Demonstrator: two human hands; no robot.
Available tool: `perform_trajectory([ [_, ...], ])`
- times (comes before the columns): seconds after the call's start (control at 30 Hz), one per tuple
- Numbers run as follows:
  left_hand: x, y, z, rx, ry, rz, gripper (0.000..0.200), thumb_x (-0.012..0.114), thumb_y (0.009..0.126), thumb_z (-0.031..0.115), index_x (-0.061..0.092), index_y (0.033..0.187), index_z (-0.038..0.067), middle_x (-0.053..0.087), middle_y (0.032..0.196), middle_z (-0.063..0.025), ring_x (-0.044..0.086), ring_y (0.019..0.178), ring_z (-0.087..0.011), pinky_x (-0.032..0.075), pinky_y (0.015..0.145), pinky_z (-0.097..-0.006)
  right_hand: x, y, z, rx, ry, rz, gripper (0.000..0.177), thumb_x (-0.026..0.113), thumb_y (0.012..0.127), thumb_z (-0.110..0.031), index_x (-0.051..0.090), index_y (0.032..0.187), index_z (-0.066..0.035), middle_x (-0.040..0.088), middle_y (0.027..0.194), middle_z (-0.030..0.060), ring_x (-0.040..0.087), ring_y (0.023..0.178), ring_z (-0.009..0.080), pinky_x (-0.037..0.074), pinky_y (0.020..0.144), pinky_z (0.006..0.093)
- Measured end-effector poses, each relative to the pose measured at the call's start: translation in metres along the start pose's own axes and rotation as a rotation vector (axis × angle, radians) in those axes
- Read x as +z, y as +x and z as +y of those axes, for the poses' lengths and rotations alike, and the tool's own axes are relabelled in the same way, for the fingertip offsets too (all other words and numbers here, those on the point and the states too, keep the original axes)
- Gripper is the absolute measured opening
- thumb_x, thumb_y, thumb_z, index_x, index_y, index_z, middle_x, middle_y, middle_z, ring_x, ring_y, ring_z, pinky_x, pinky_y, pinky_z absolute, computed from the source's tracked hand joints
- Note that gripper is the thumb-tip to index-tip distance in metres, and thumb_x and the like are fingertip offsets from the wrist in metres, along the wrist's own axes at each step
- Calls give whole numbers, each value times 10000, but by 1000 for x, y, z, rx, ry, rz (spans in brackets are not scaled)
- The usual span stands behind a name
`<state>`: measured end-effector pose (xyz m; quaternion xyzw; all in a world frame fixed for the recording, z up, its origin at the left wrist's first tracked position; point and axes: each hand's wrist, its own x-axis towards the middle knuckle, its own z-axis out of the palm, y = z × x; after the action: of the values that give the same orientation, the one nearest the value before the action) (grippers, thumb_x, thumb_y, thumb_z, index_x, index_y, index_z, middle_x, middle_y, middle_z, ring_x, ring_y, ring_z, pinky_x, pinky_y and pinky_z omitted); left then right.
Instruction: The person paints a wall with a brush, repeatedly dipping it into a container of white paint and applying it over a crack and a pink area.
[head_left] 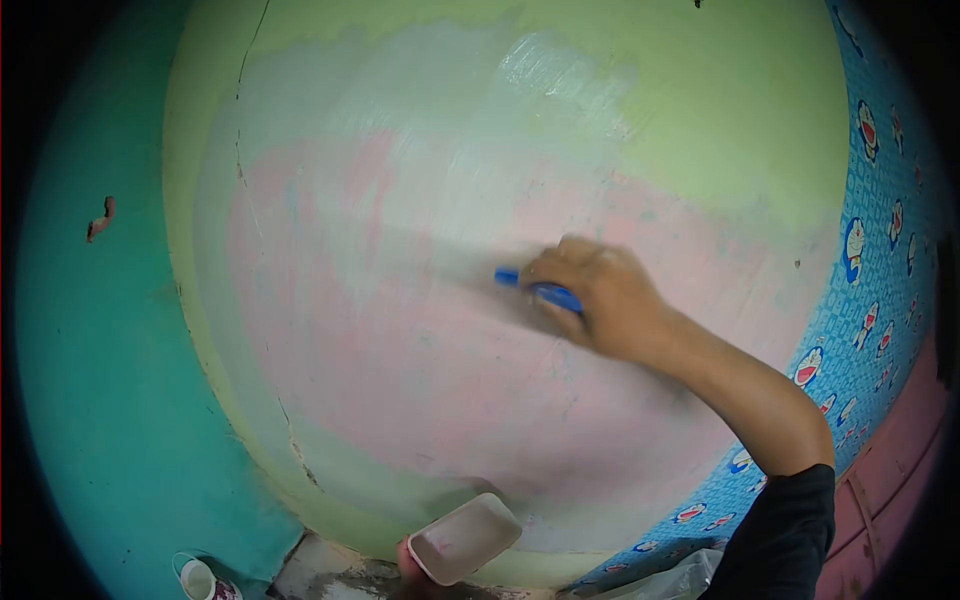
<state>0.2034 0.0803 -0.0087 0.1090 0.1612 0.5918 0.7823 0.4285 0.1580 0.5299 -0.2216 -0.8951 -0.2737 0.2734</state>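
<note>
A person's right hand is closed round a blue-handled spreading tool, pressing it against a wall coated in wet, whitish filler over pink and pale green paint. The tool sits just right of the middle of the coated patch. Its long axis lies nearly level, dipping slightly to the right, and its free end points left. Its working edge is too blurred to make out.

Near the wall's bottom edge, the left hand grips a small white tray from beneath. A cup stands at the lower left corner, beside a teal wall. A blue cartoon-print sheet covers the right side.

To spread well, I judge the tool wants a shallow angle, even pressure and long overlapping strokes.
</note>
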Motion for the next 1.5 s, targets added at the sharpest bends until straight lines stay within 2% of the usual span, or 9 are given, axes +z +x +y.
perform_trajectory([
  [0.2, 26, -14, 13, -45, -8, -62, 789, 265, 951, 609, 451, 1507, 81, 523, 1468, -186, 518, 1303, -460, 436, 1022, -669, -63, 31, 81, 325, 373, 569, 194, 664, 969, -173, 726, 1045, -7, 713, 810, 95, 679, 739, 160, 543, 675, 365],
  [0.27, 30, -21, 13, -54, -7, -86, 784, 209, 982, 601, 439, 1524, 82, 504, 1506, -175, 483, 1370, -432, 400, 1104, -644, -103, 44, 108, 187, -174, 889, 172, 663, 970, -174, 735, 1051, -41, 736, 856, 131, 701, 718, 211, 556, 680, 387],
  [0.37, 12, -15, 10, -42, 22, -81, 792, 197, 981, 617, 427, 1533, 97, 483, 1528, -170, 467, 1384, -438, 383, 1111, -657, -107, 47, 93, 368, -183, 945, 197, 689, 980, -214, 728, 1061, -38, 741, 836, 94, 677, 728, 157, 543, 694, 317],
  [0.53, 31, -28, 12, -68, -140, -168, 789, 210, 981, 624, 422, 1537, 105, 469, 1540, -173, 465, 1386, -444, 377, 1115, -662, -6, -8, 24, -52, -219, 274, 394, 768, 685, -43, 685, 1067, -86, 704, 1048, 114, 659, 939, 345, 548, 817, 438],
  [0.63, 33, -32, 9, -57, -48, -129, 785, 218, 982, 624, 423, 1536, 106, 467, 1542, -174, 466, 1386, -445, 378, 1114, -664, 35, -39, -21, 146, 255, -116, 132, 729, 851, -83, 695, 978, -66, 707, 951, 118, 649, 808, 309, 530, 736, 384],
  [0.97, 52, -39, -10, -71, -46, -75, 777, 260, 987, 621, 415, 1540, 97, 466, 1541, -183, 473, 1385, -444, 392, 1112, -655, -3, -73, 15, 439, 90, 791, 114, 655, 938, -77, 717, 991, 3, 709, 922, 75, 625, 749, 136, 492, 648, 293],
  [1.13, 66, -40, -20, -32, -21, -44, 789, 300, 981, 577, 403, 1533, 23, 503, 1495, -212, 510, 1347, -441, 409, 1113, -630, 107, -185, -51, 78, -88, 143, 306, 693, 719, -98, 707, 1023, -121, 704, 1133, 91, 667, 1033, 307, 576, 838, 421],
  [1.27, 55, -47, -37, -11, 1, -11, 755, 254, 1006, 564, 417, 1530, 46, 489, 1521, -185, 498, 1377, -393, 389, 1149, -566, 173, -255, -109, 289, 201, -17, 258, 677, 755, -38, 714, 1007, -80, 711, 1138, 133, 675, 975, 320, 565, 837, 396],
  [1.5, 65, -51, -58, 46, 12, 55, 739, 267, 1009, 540, 442, 1510, 25, 535, 1478, -182, 530, 1350, -370, 409, 1138, -533, 171, -301, -160, 1106, 700, 663, 70, 665, 960, -1, 658, 1028, 17, 714, 1041, 158, 672, 906, 169, 537, 810, 294],
])
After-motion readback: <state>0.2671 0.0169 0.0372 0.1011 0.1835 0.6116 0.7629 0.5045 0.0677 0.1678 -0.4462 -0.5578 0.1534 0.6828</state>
